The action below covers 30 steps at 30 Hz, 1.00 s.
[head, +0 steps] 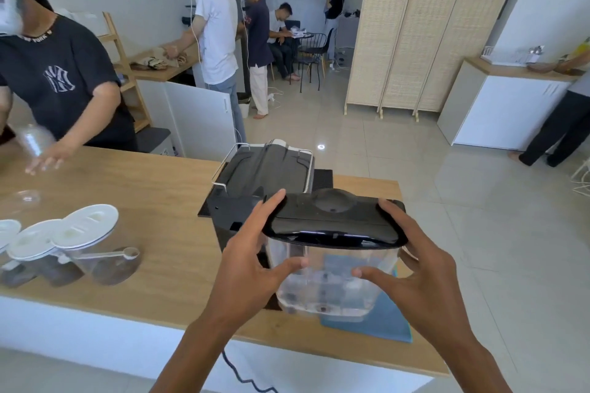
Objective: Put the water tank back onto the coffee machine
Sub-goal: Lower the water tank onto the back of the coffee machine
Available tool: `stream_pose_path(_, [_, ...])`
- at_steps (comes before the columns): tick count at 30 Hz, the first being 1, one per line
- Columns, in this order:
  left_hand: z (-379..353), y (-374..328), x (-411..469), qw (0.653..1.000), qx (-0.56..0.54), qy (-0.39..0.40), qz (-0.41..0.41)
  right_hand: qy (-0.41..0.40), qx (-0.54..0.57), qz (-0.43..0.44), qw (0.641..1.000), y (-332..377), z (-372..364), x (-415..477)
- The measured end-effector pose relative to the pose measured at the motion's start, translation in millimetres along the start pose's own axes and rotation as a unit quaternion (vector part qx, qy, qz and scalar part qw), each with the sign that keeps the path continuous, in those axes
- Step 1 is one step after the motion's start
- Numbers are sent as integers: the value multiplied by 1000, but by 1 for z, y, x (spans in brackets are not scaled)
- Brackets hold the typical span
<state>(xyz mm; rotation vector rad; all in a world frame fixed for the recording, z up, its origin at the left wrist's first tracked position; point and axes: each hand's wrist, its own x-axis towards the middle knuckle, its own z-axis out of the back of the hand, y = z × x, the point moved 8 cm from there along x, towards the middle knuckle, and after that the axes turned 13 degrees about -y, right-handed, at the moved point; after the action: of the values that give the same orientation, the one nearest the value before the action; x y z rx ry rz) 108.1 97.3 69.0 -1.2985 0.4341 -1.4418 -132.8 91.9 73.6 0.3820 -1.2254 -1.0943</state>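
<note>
I have the water tank [335, 277] up off the surface [153, 201], carried in both hands just in front of the coffee machine [255, 182], on its near side. It is a clear tub with a black lid [335, 220], and a little water sits low inside. My left hand [252, 268] closes on its left side, fingers over the lid's edge and thumb pressed to the clear wall; my right hand [415, 262] does the same on the right, so each grip is shut firmly on the tank. The step in hand, as I judge it, is the carry-in: the tank is not yet seated. Next I must line its base up with the machine's open slot (I cannot see that slot clearly from here) and lower it straight. A blue cloth [383, 319] lies beneath the tank, and lidded jars [86, 246] stand well apart to the left.
</note>
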Motion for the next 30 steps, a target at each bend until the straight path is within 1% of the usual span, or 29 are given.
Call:
stream_pose_path(7, [53, 46, 15, 999, -23, -1, 37, -4, 14, -20, 1000, 19, -68, -8])
stream_pose_path(15, [83, 83, 46, 998, -58, 0, 23, -25, 1, -14, 1000, 19, -132, 2])
stream_pose_path(20, [87, 107, 57, 997, -80, 2, 24, -32, -15, -31, 999, 14, -152, 6])
stream_pose_path(26, [81, 122, 65, 996, -84, 7, 32, -58, -66, -32, 996, 5, -158, 7])
stream_pose_path(30, [74, 132, 61, 997, -71, 11, 35, -54, -56, -42, 996, -3, -157, -5])
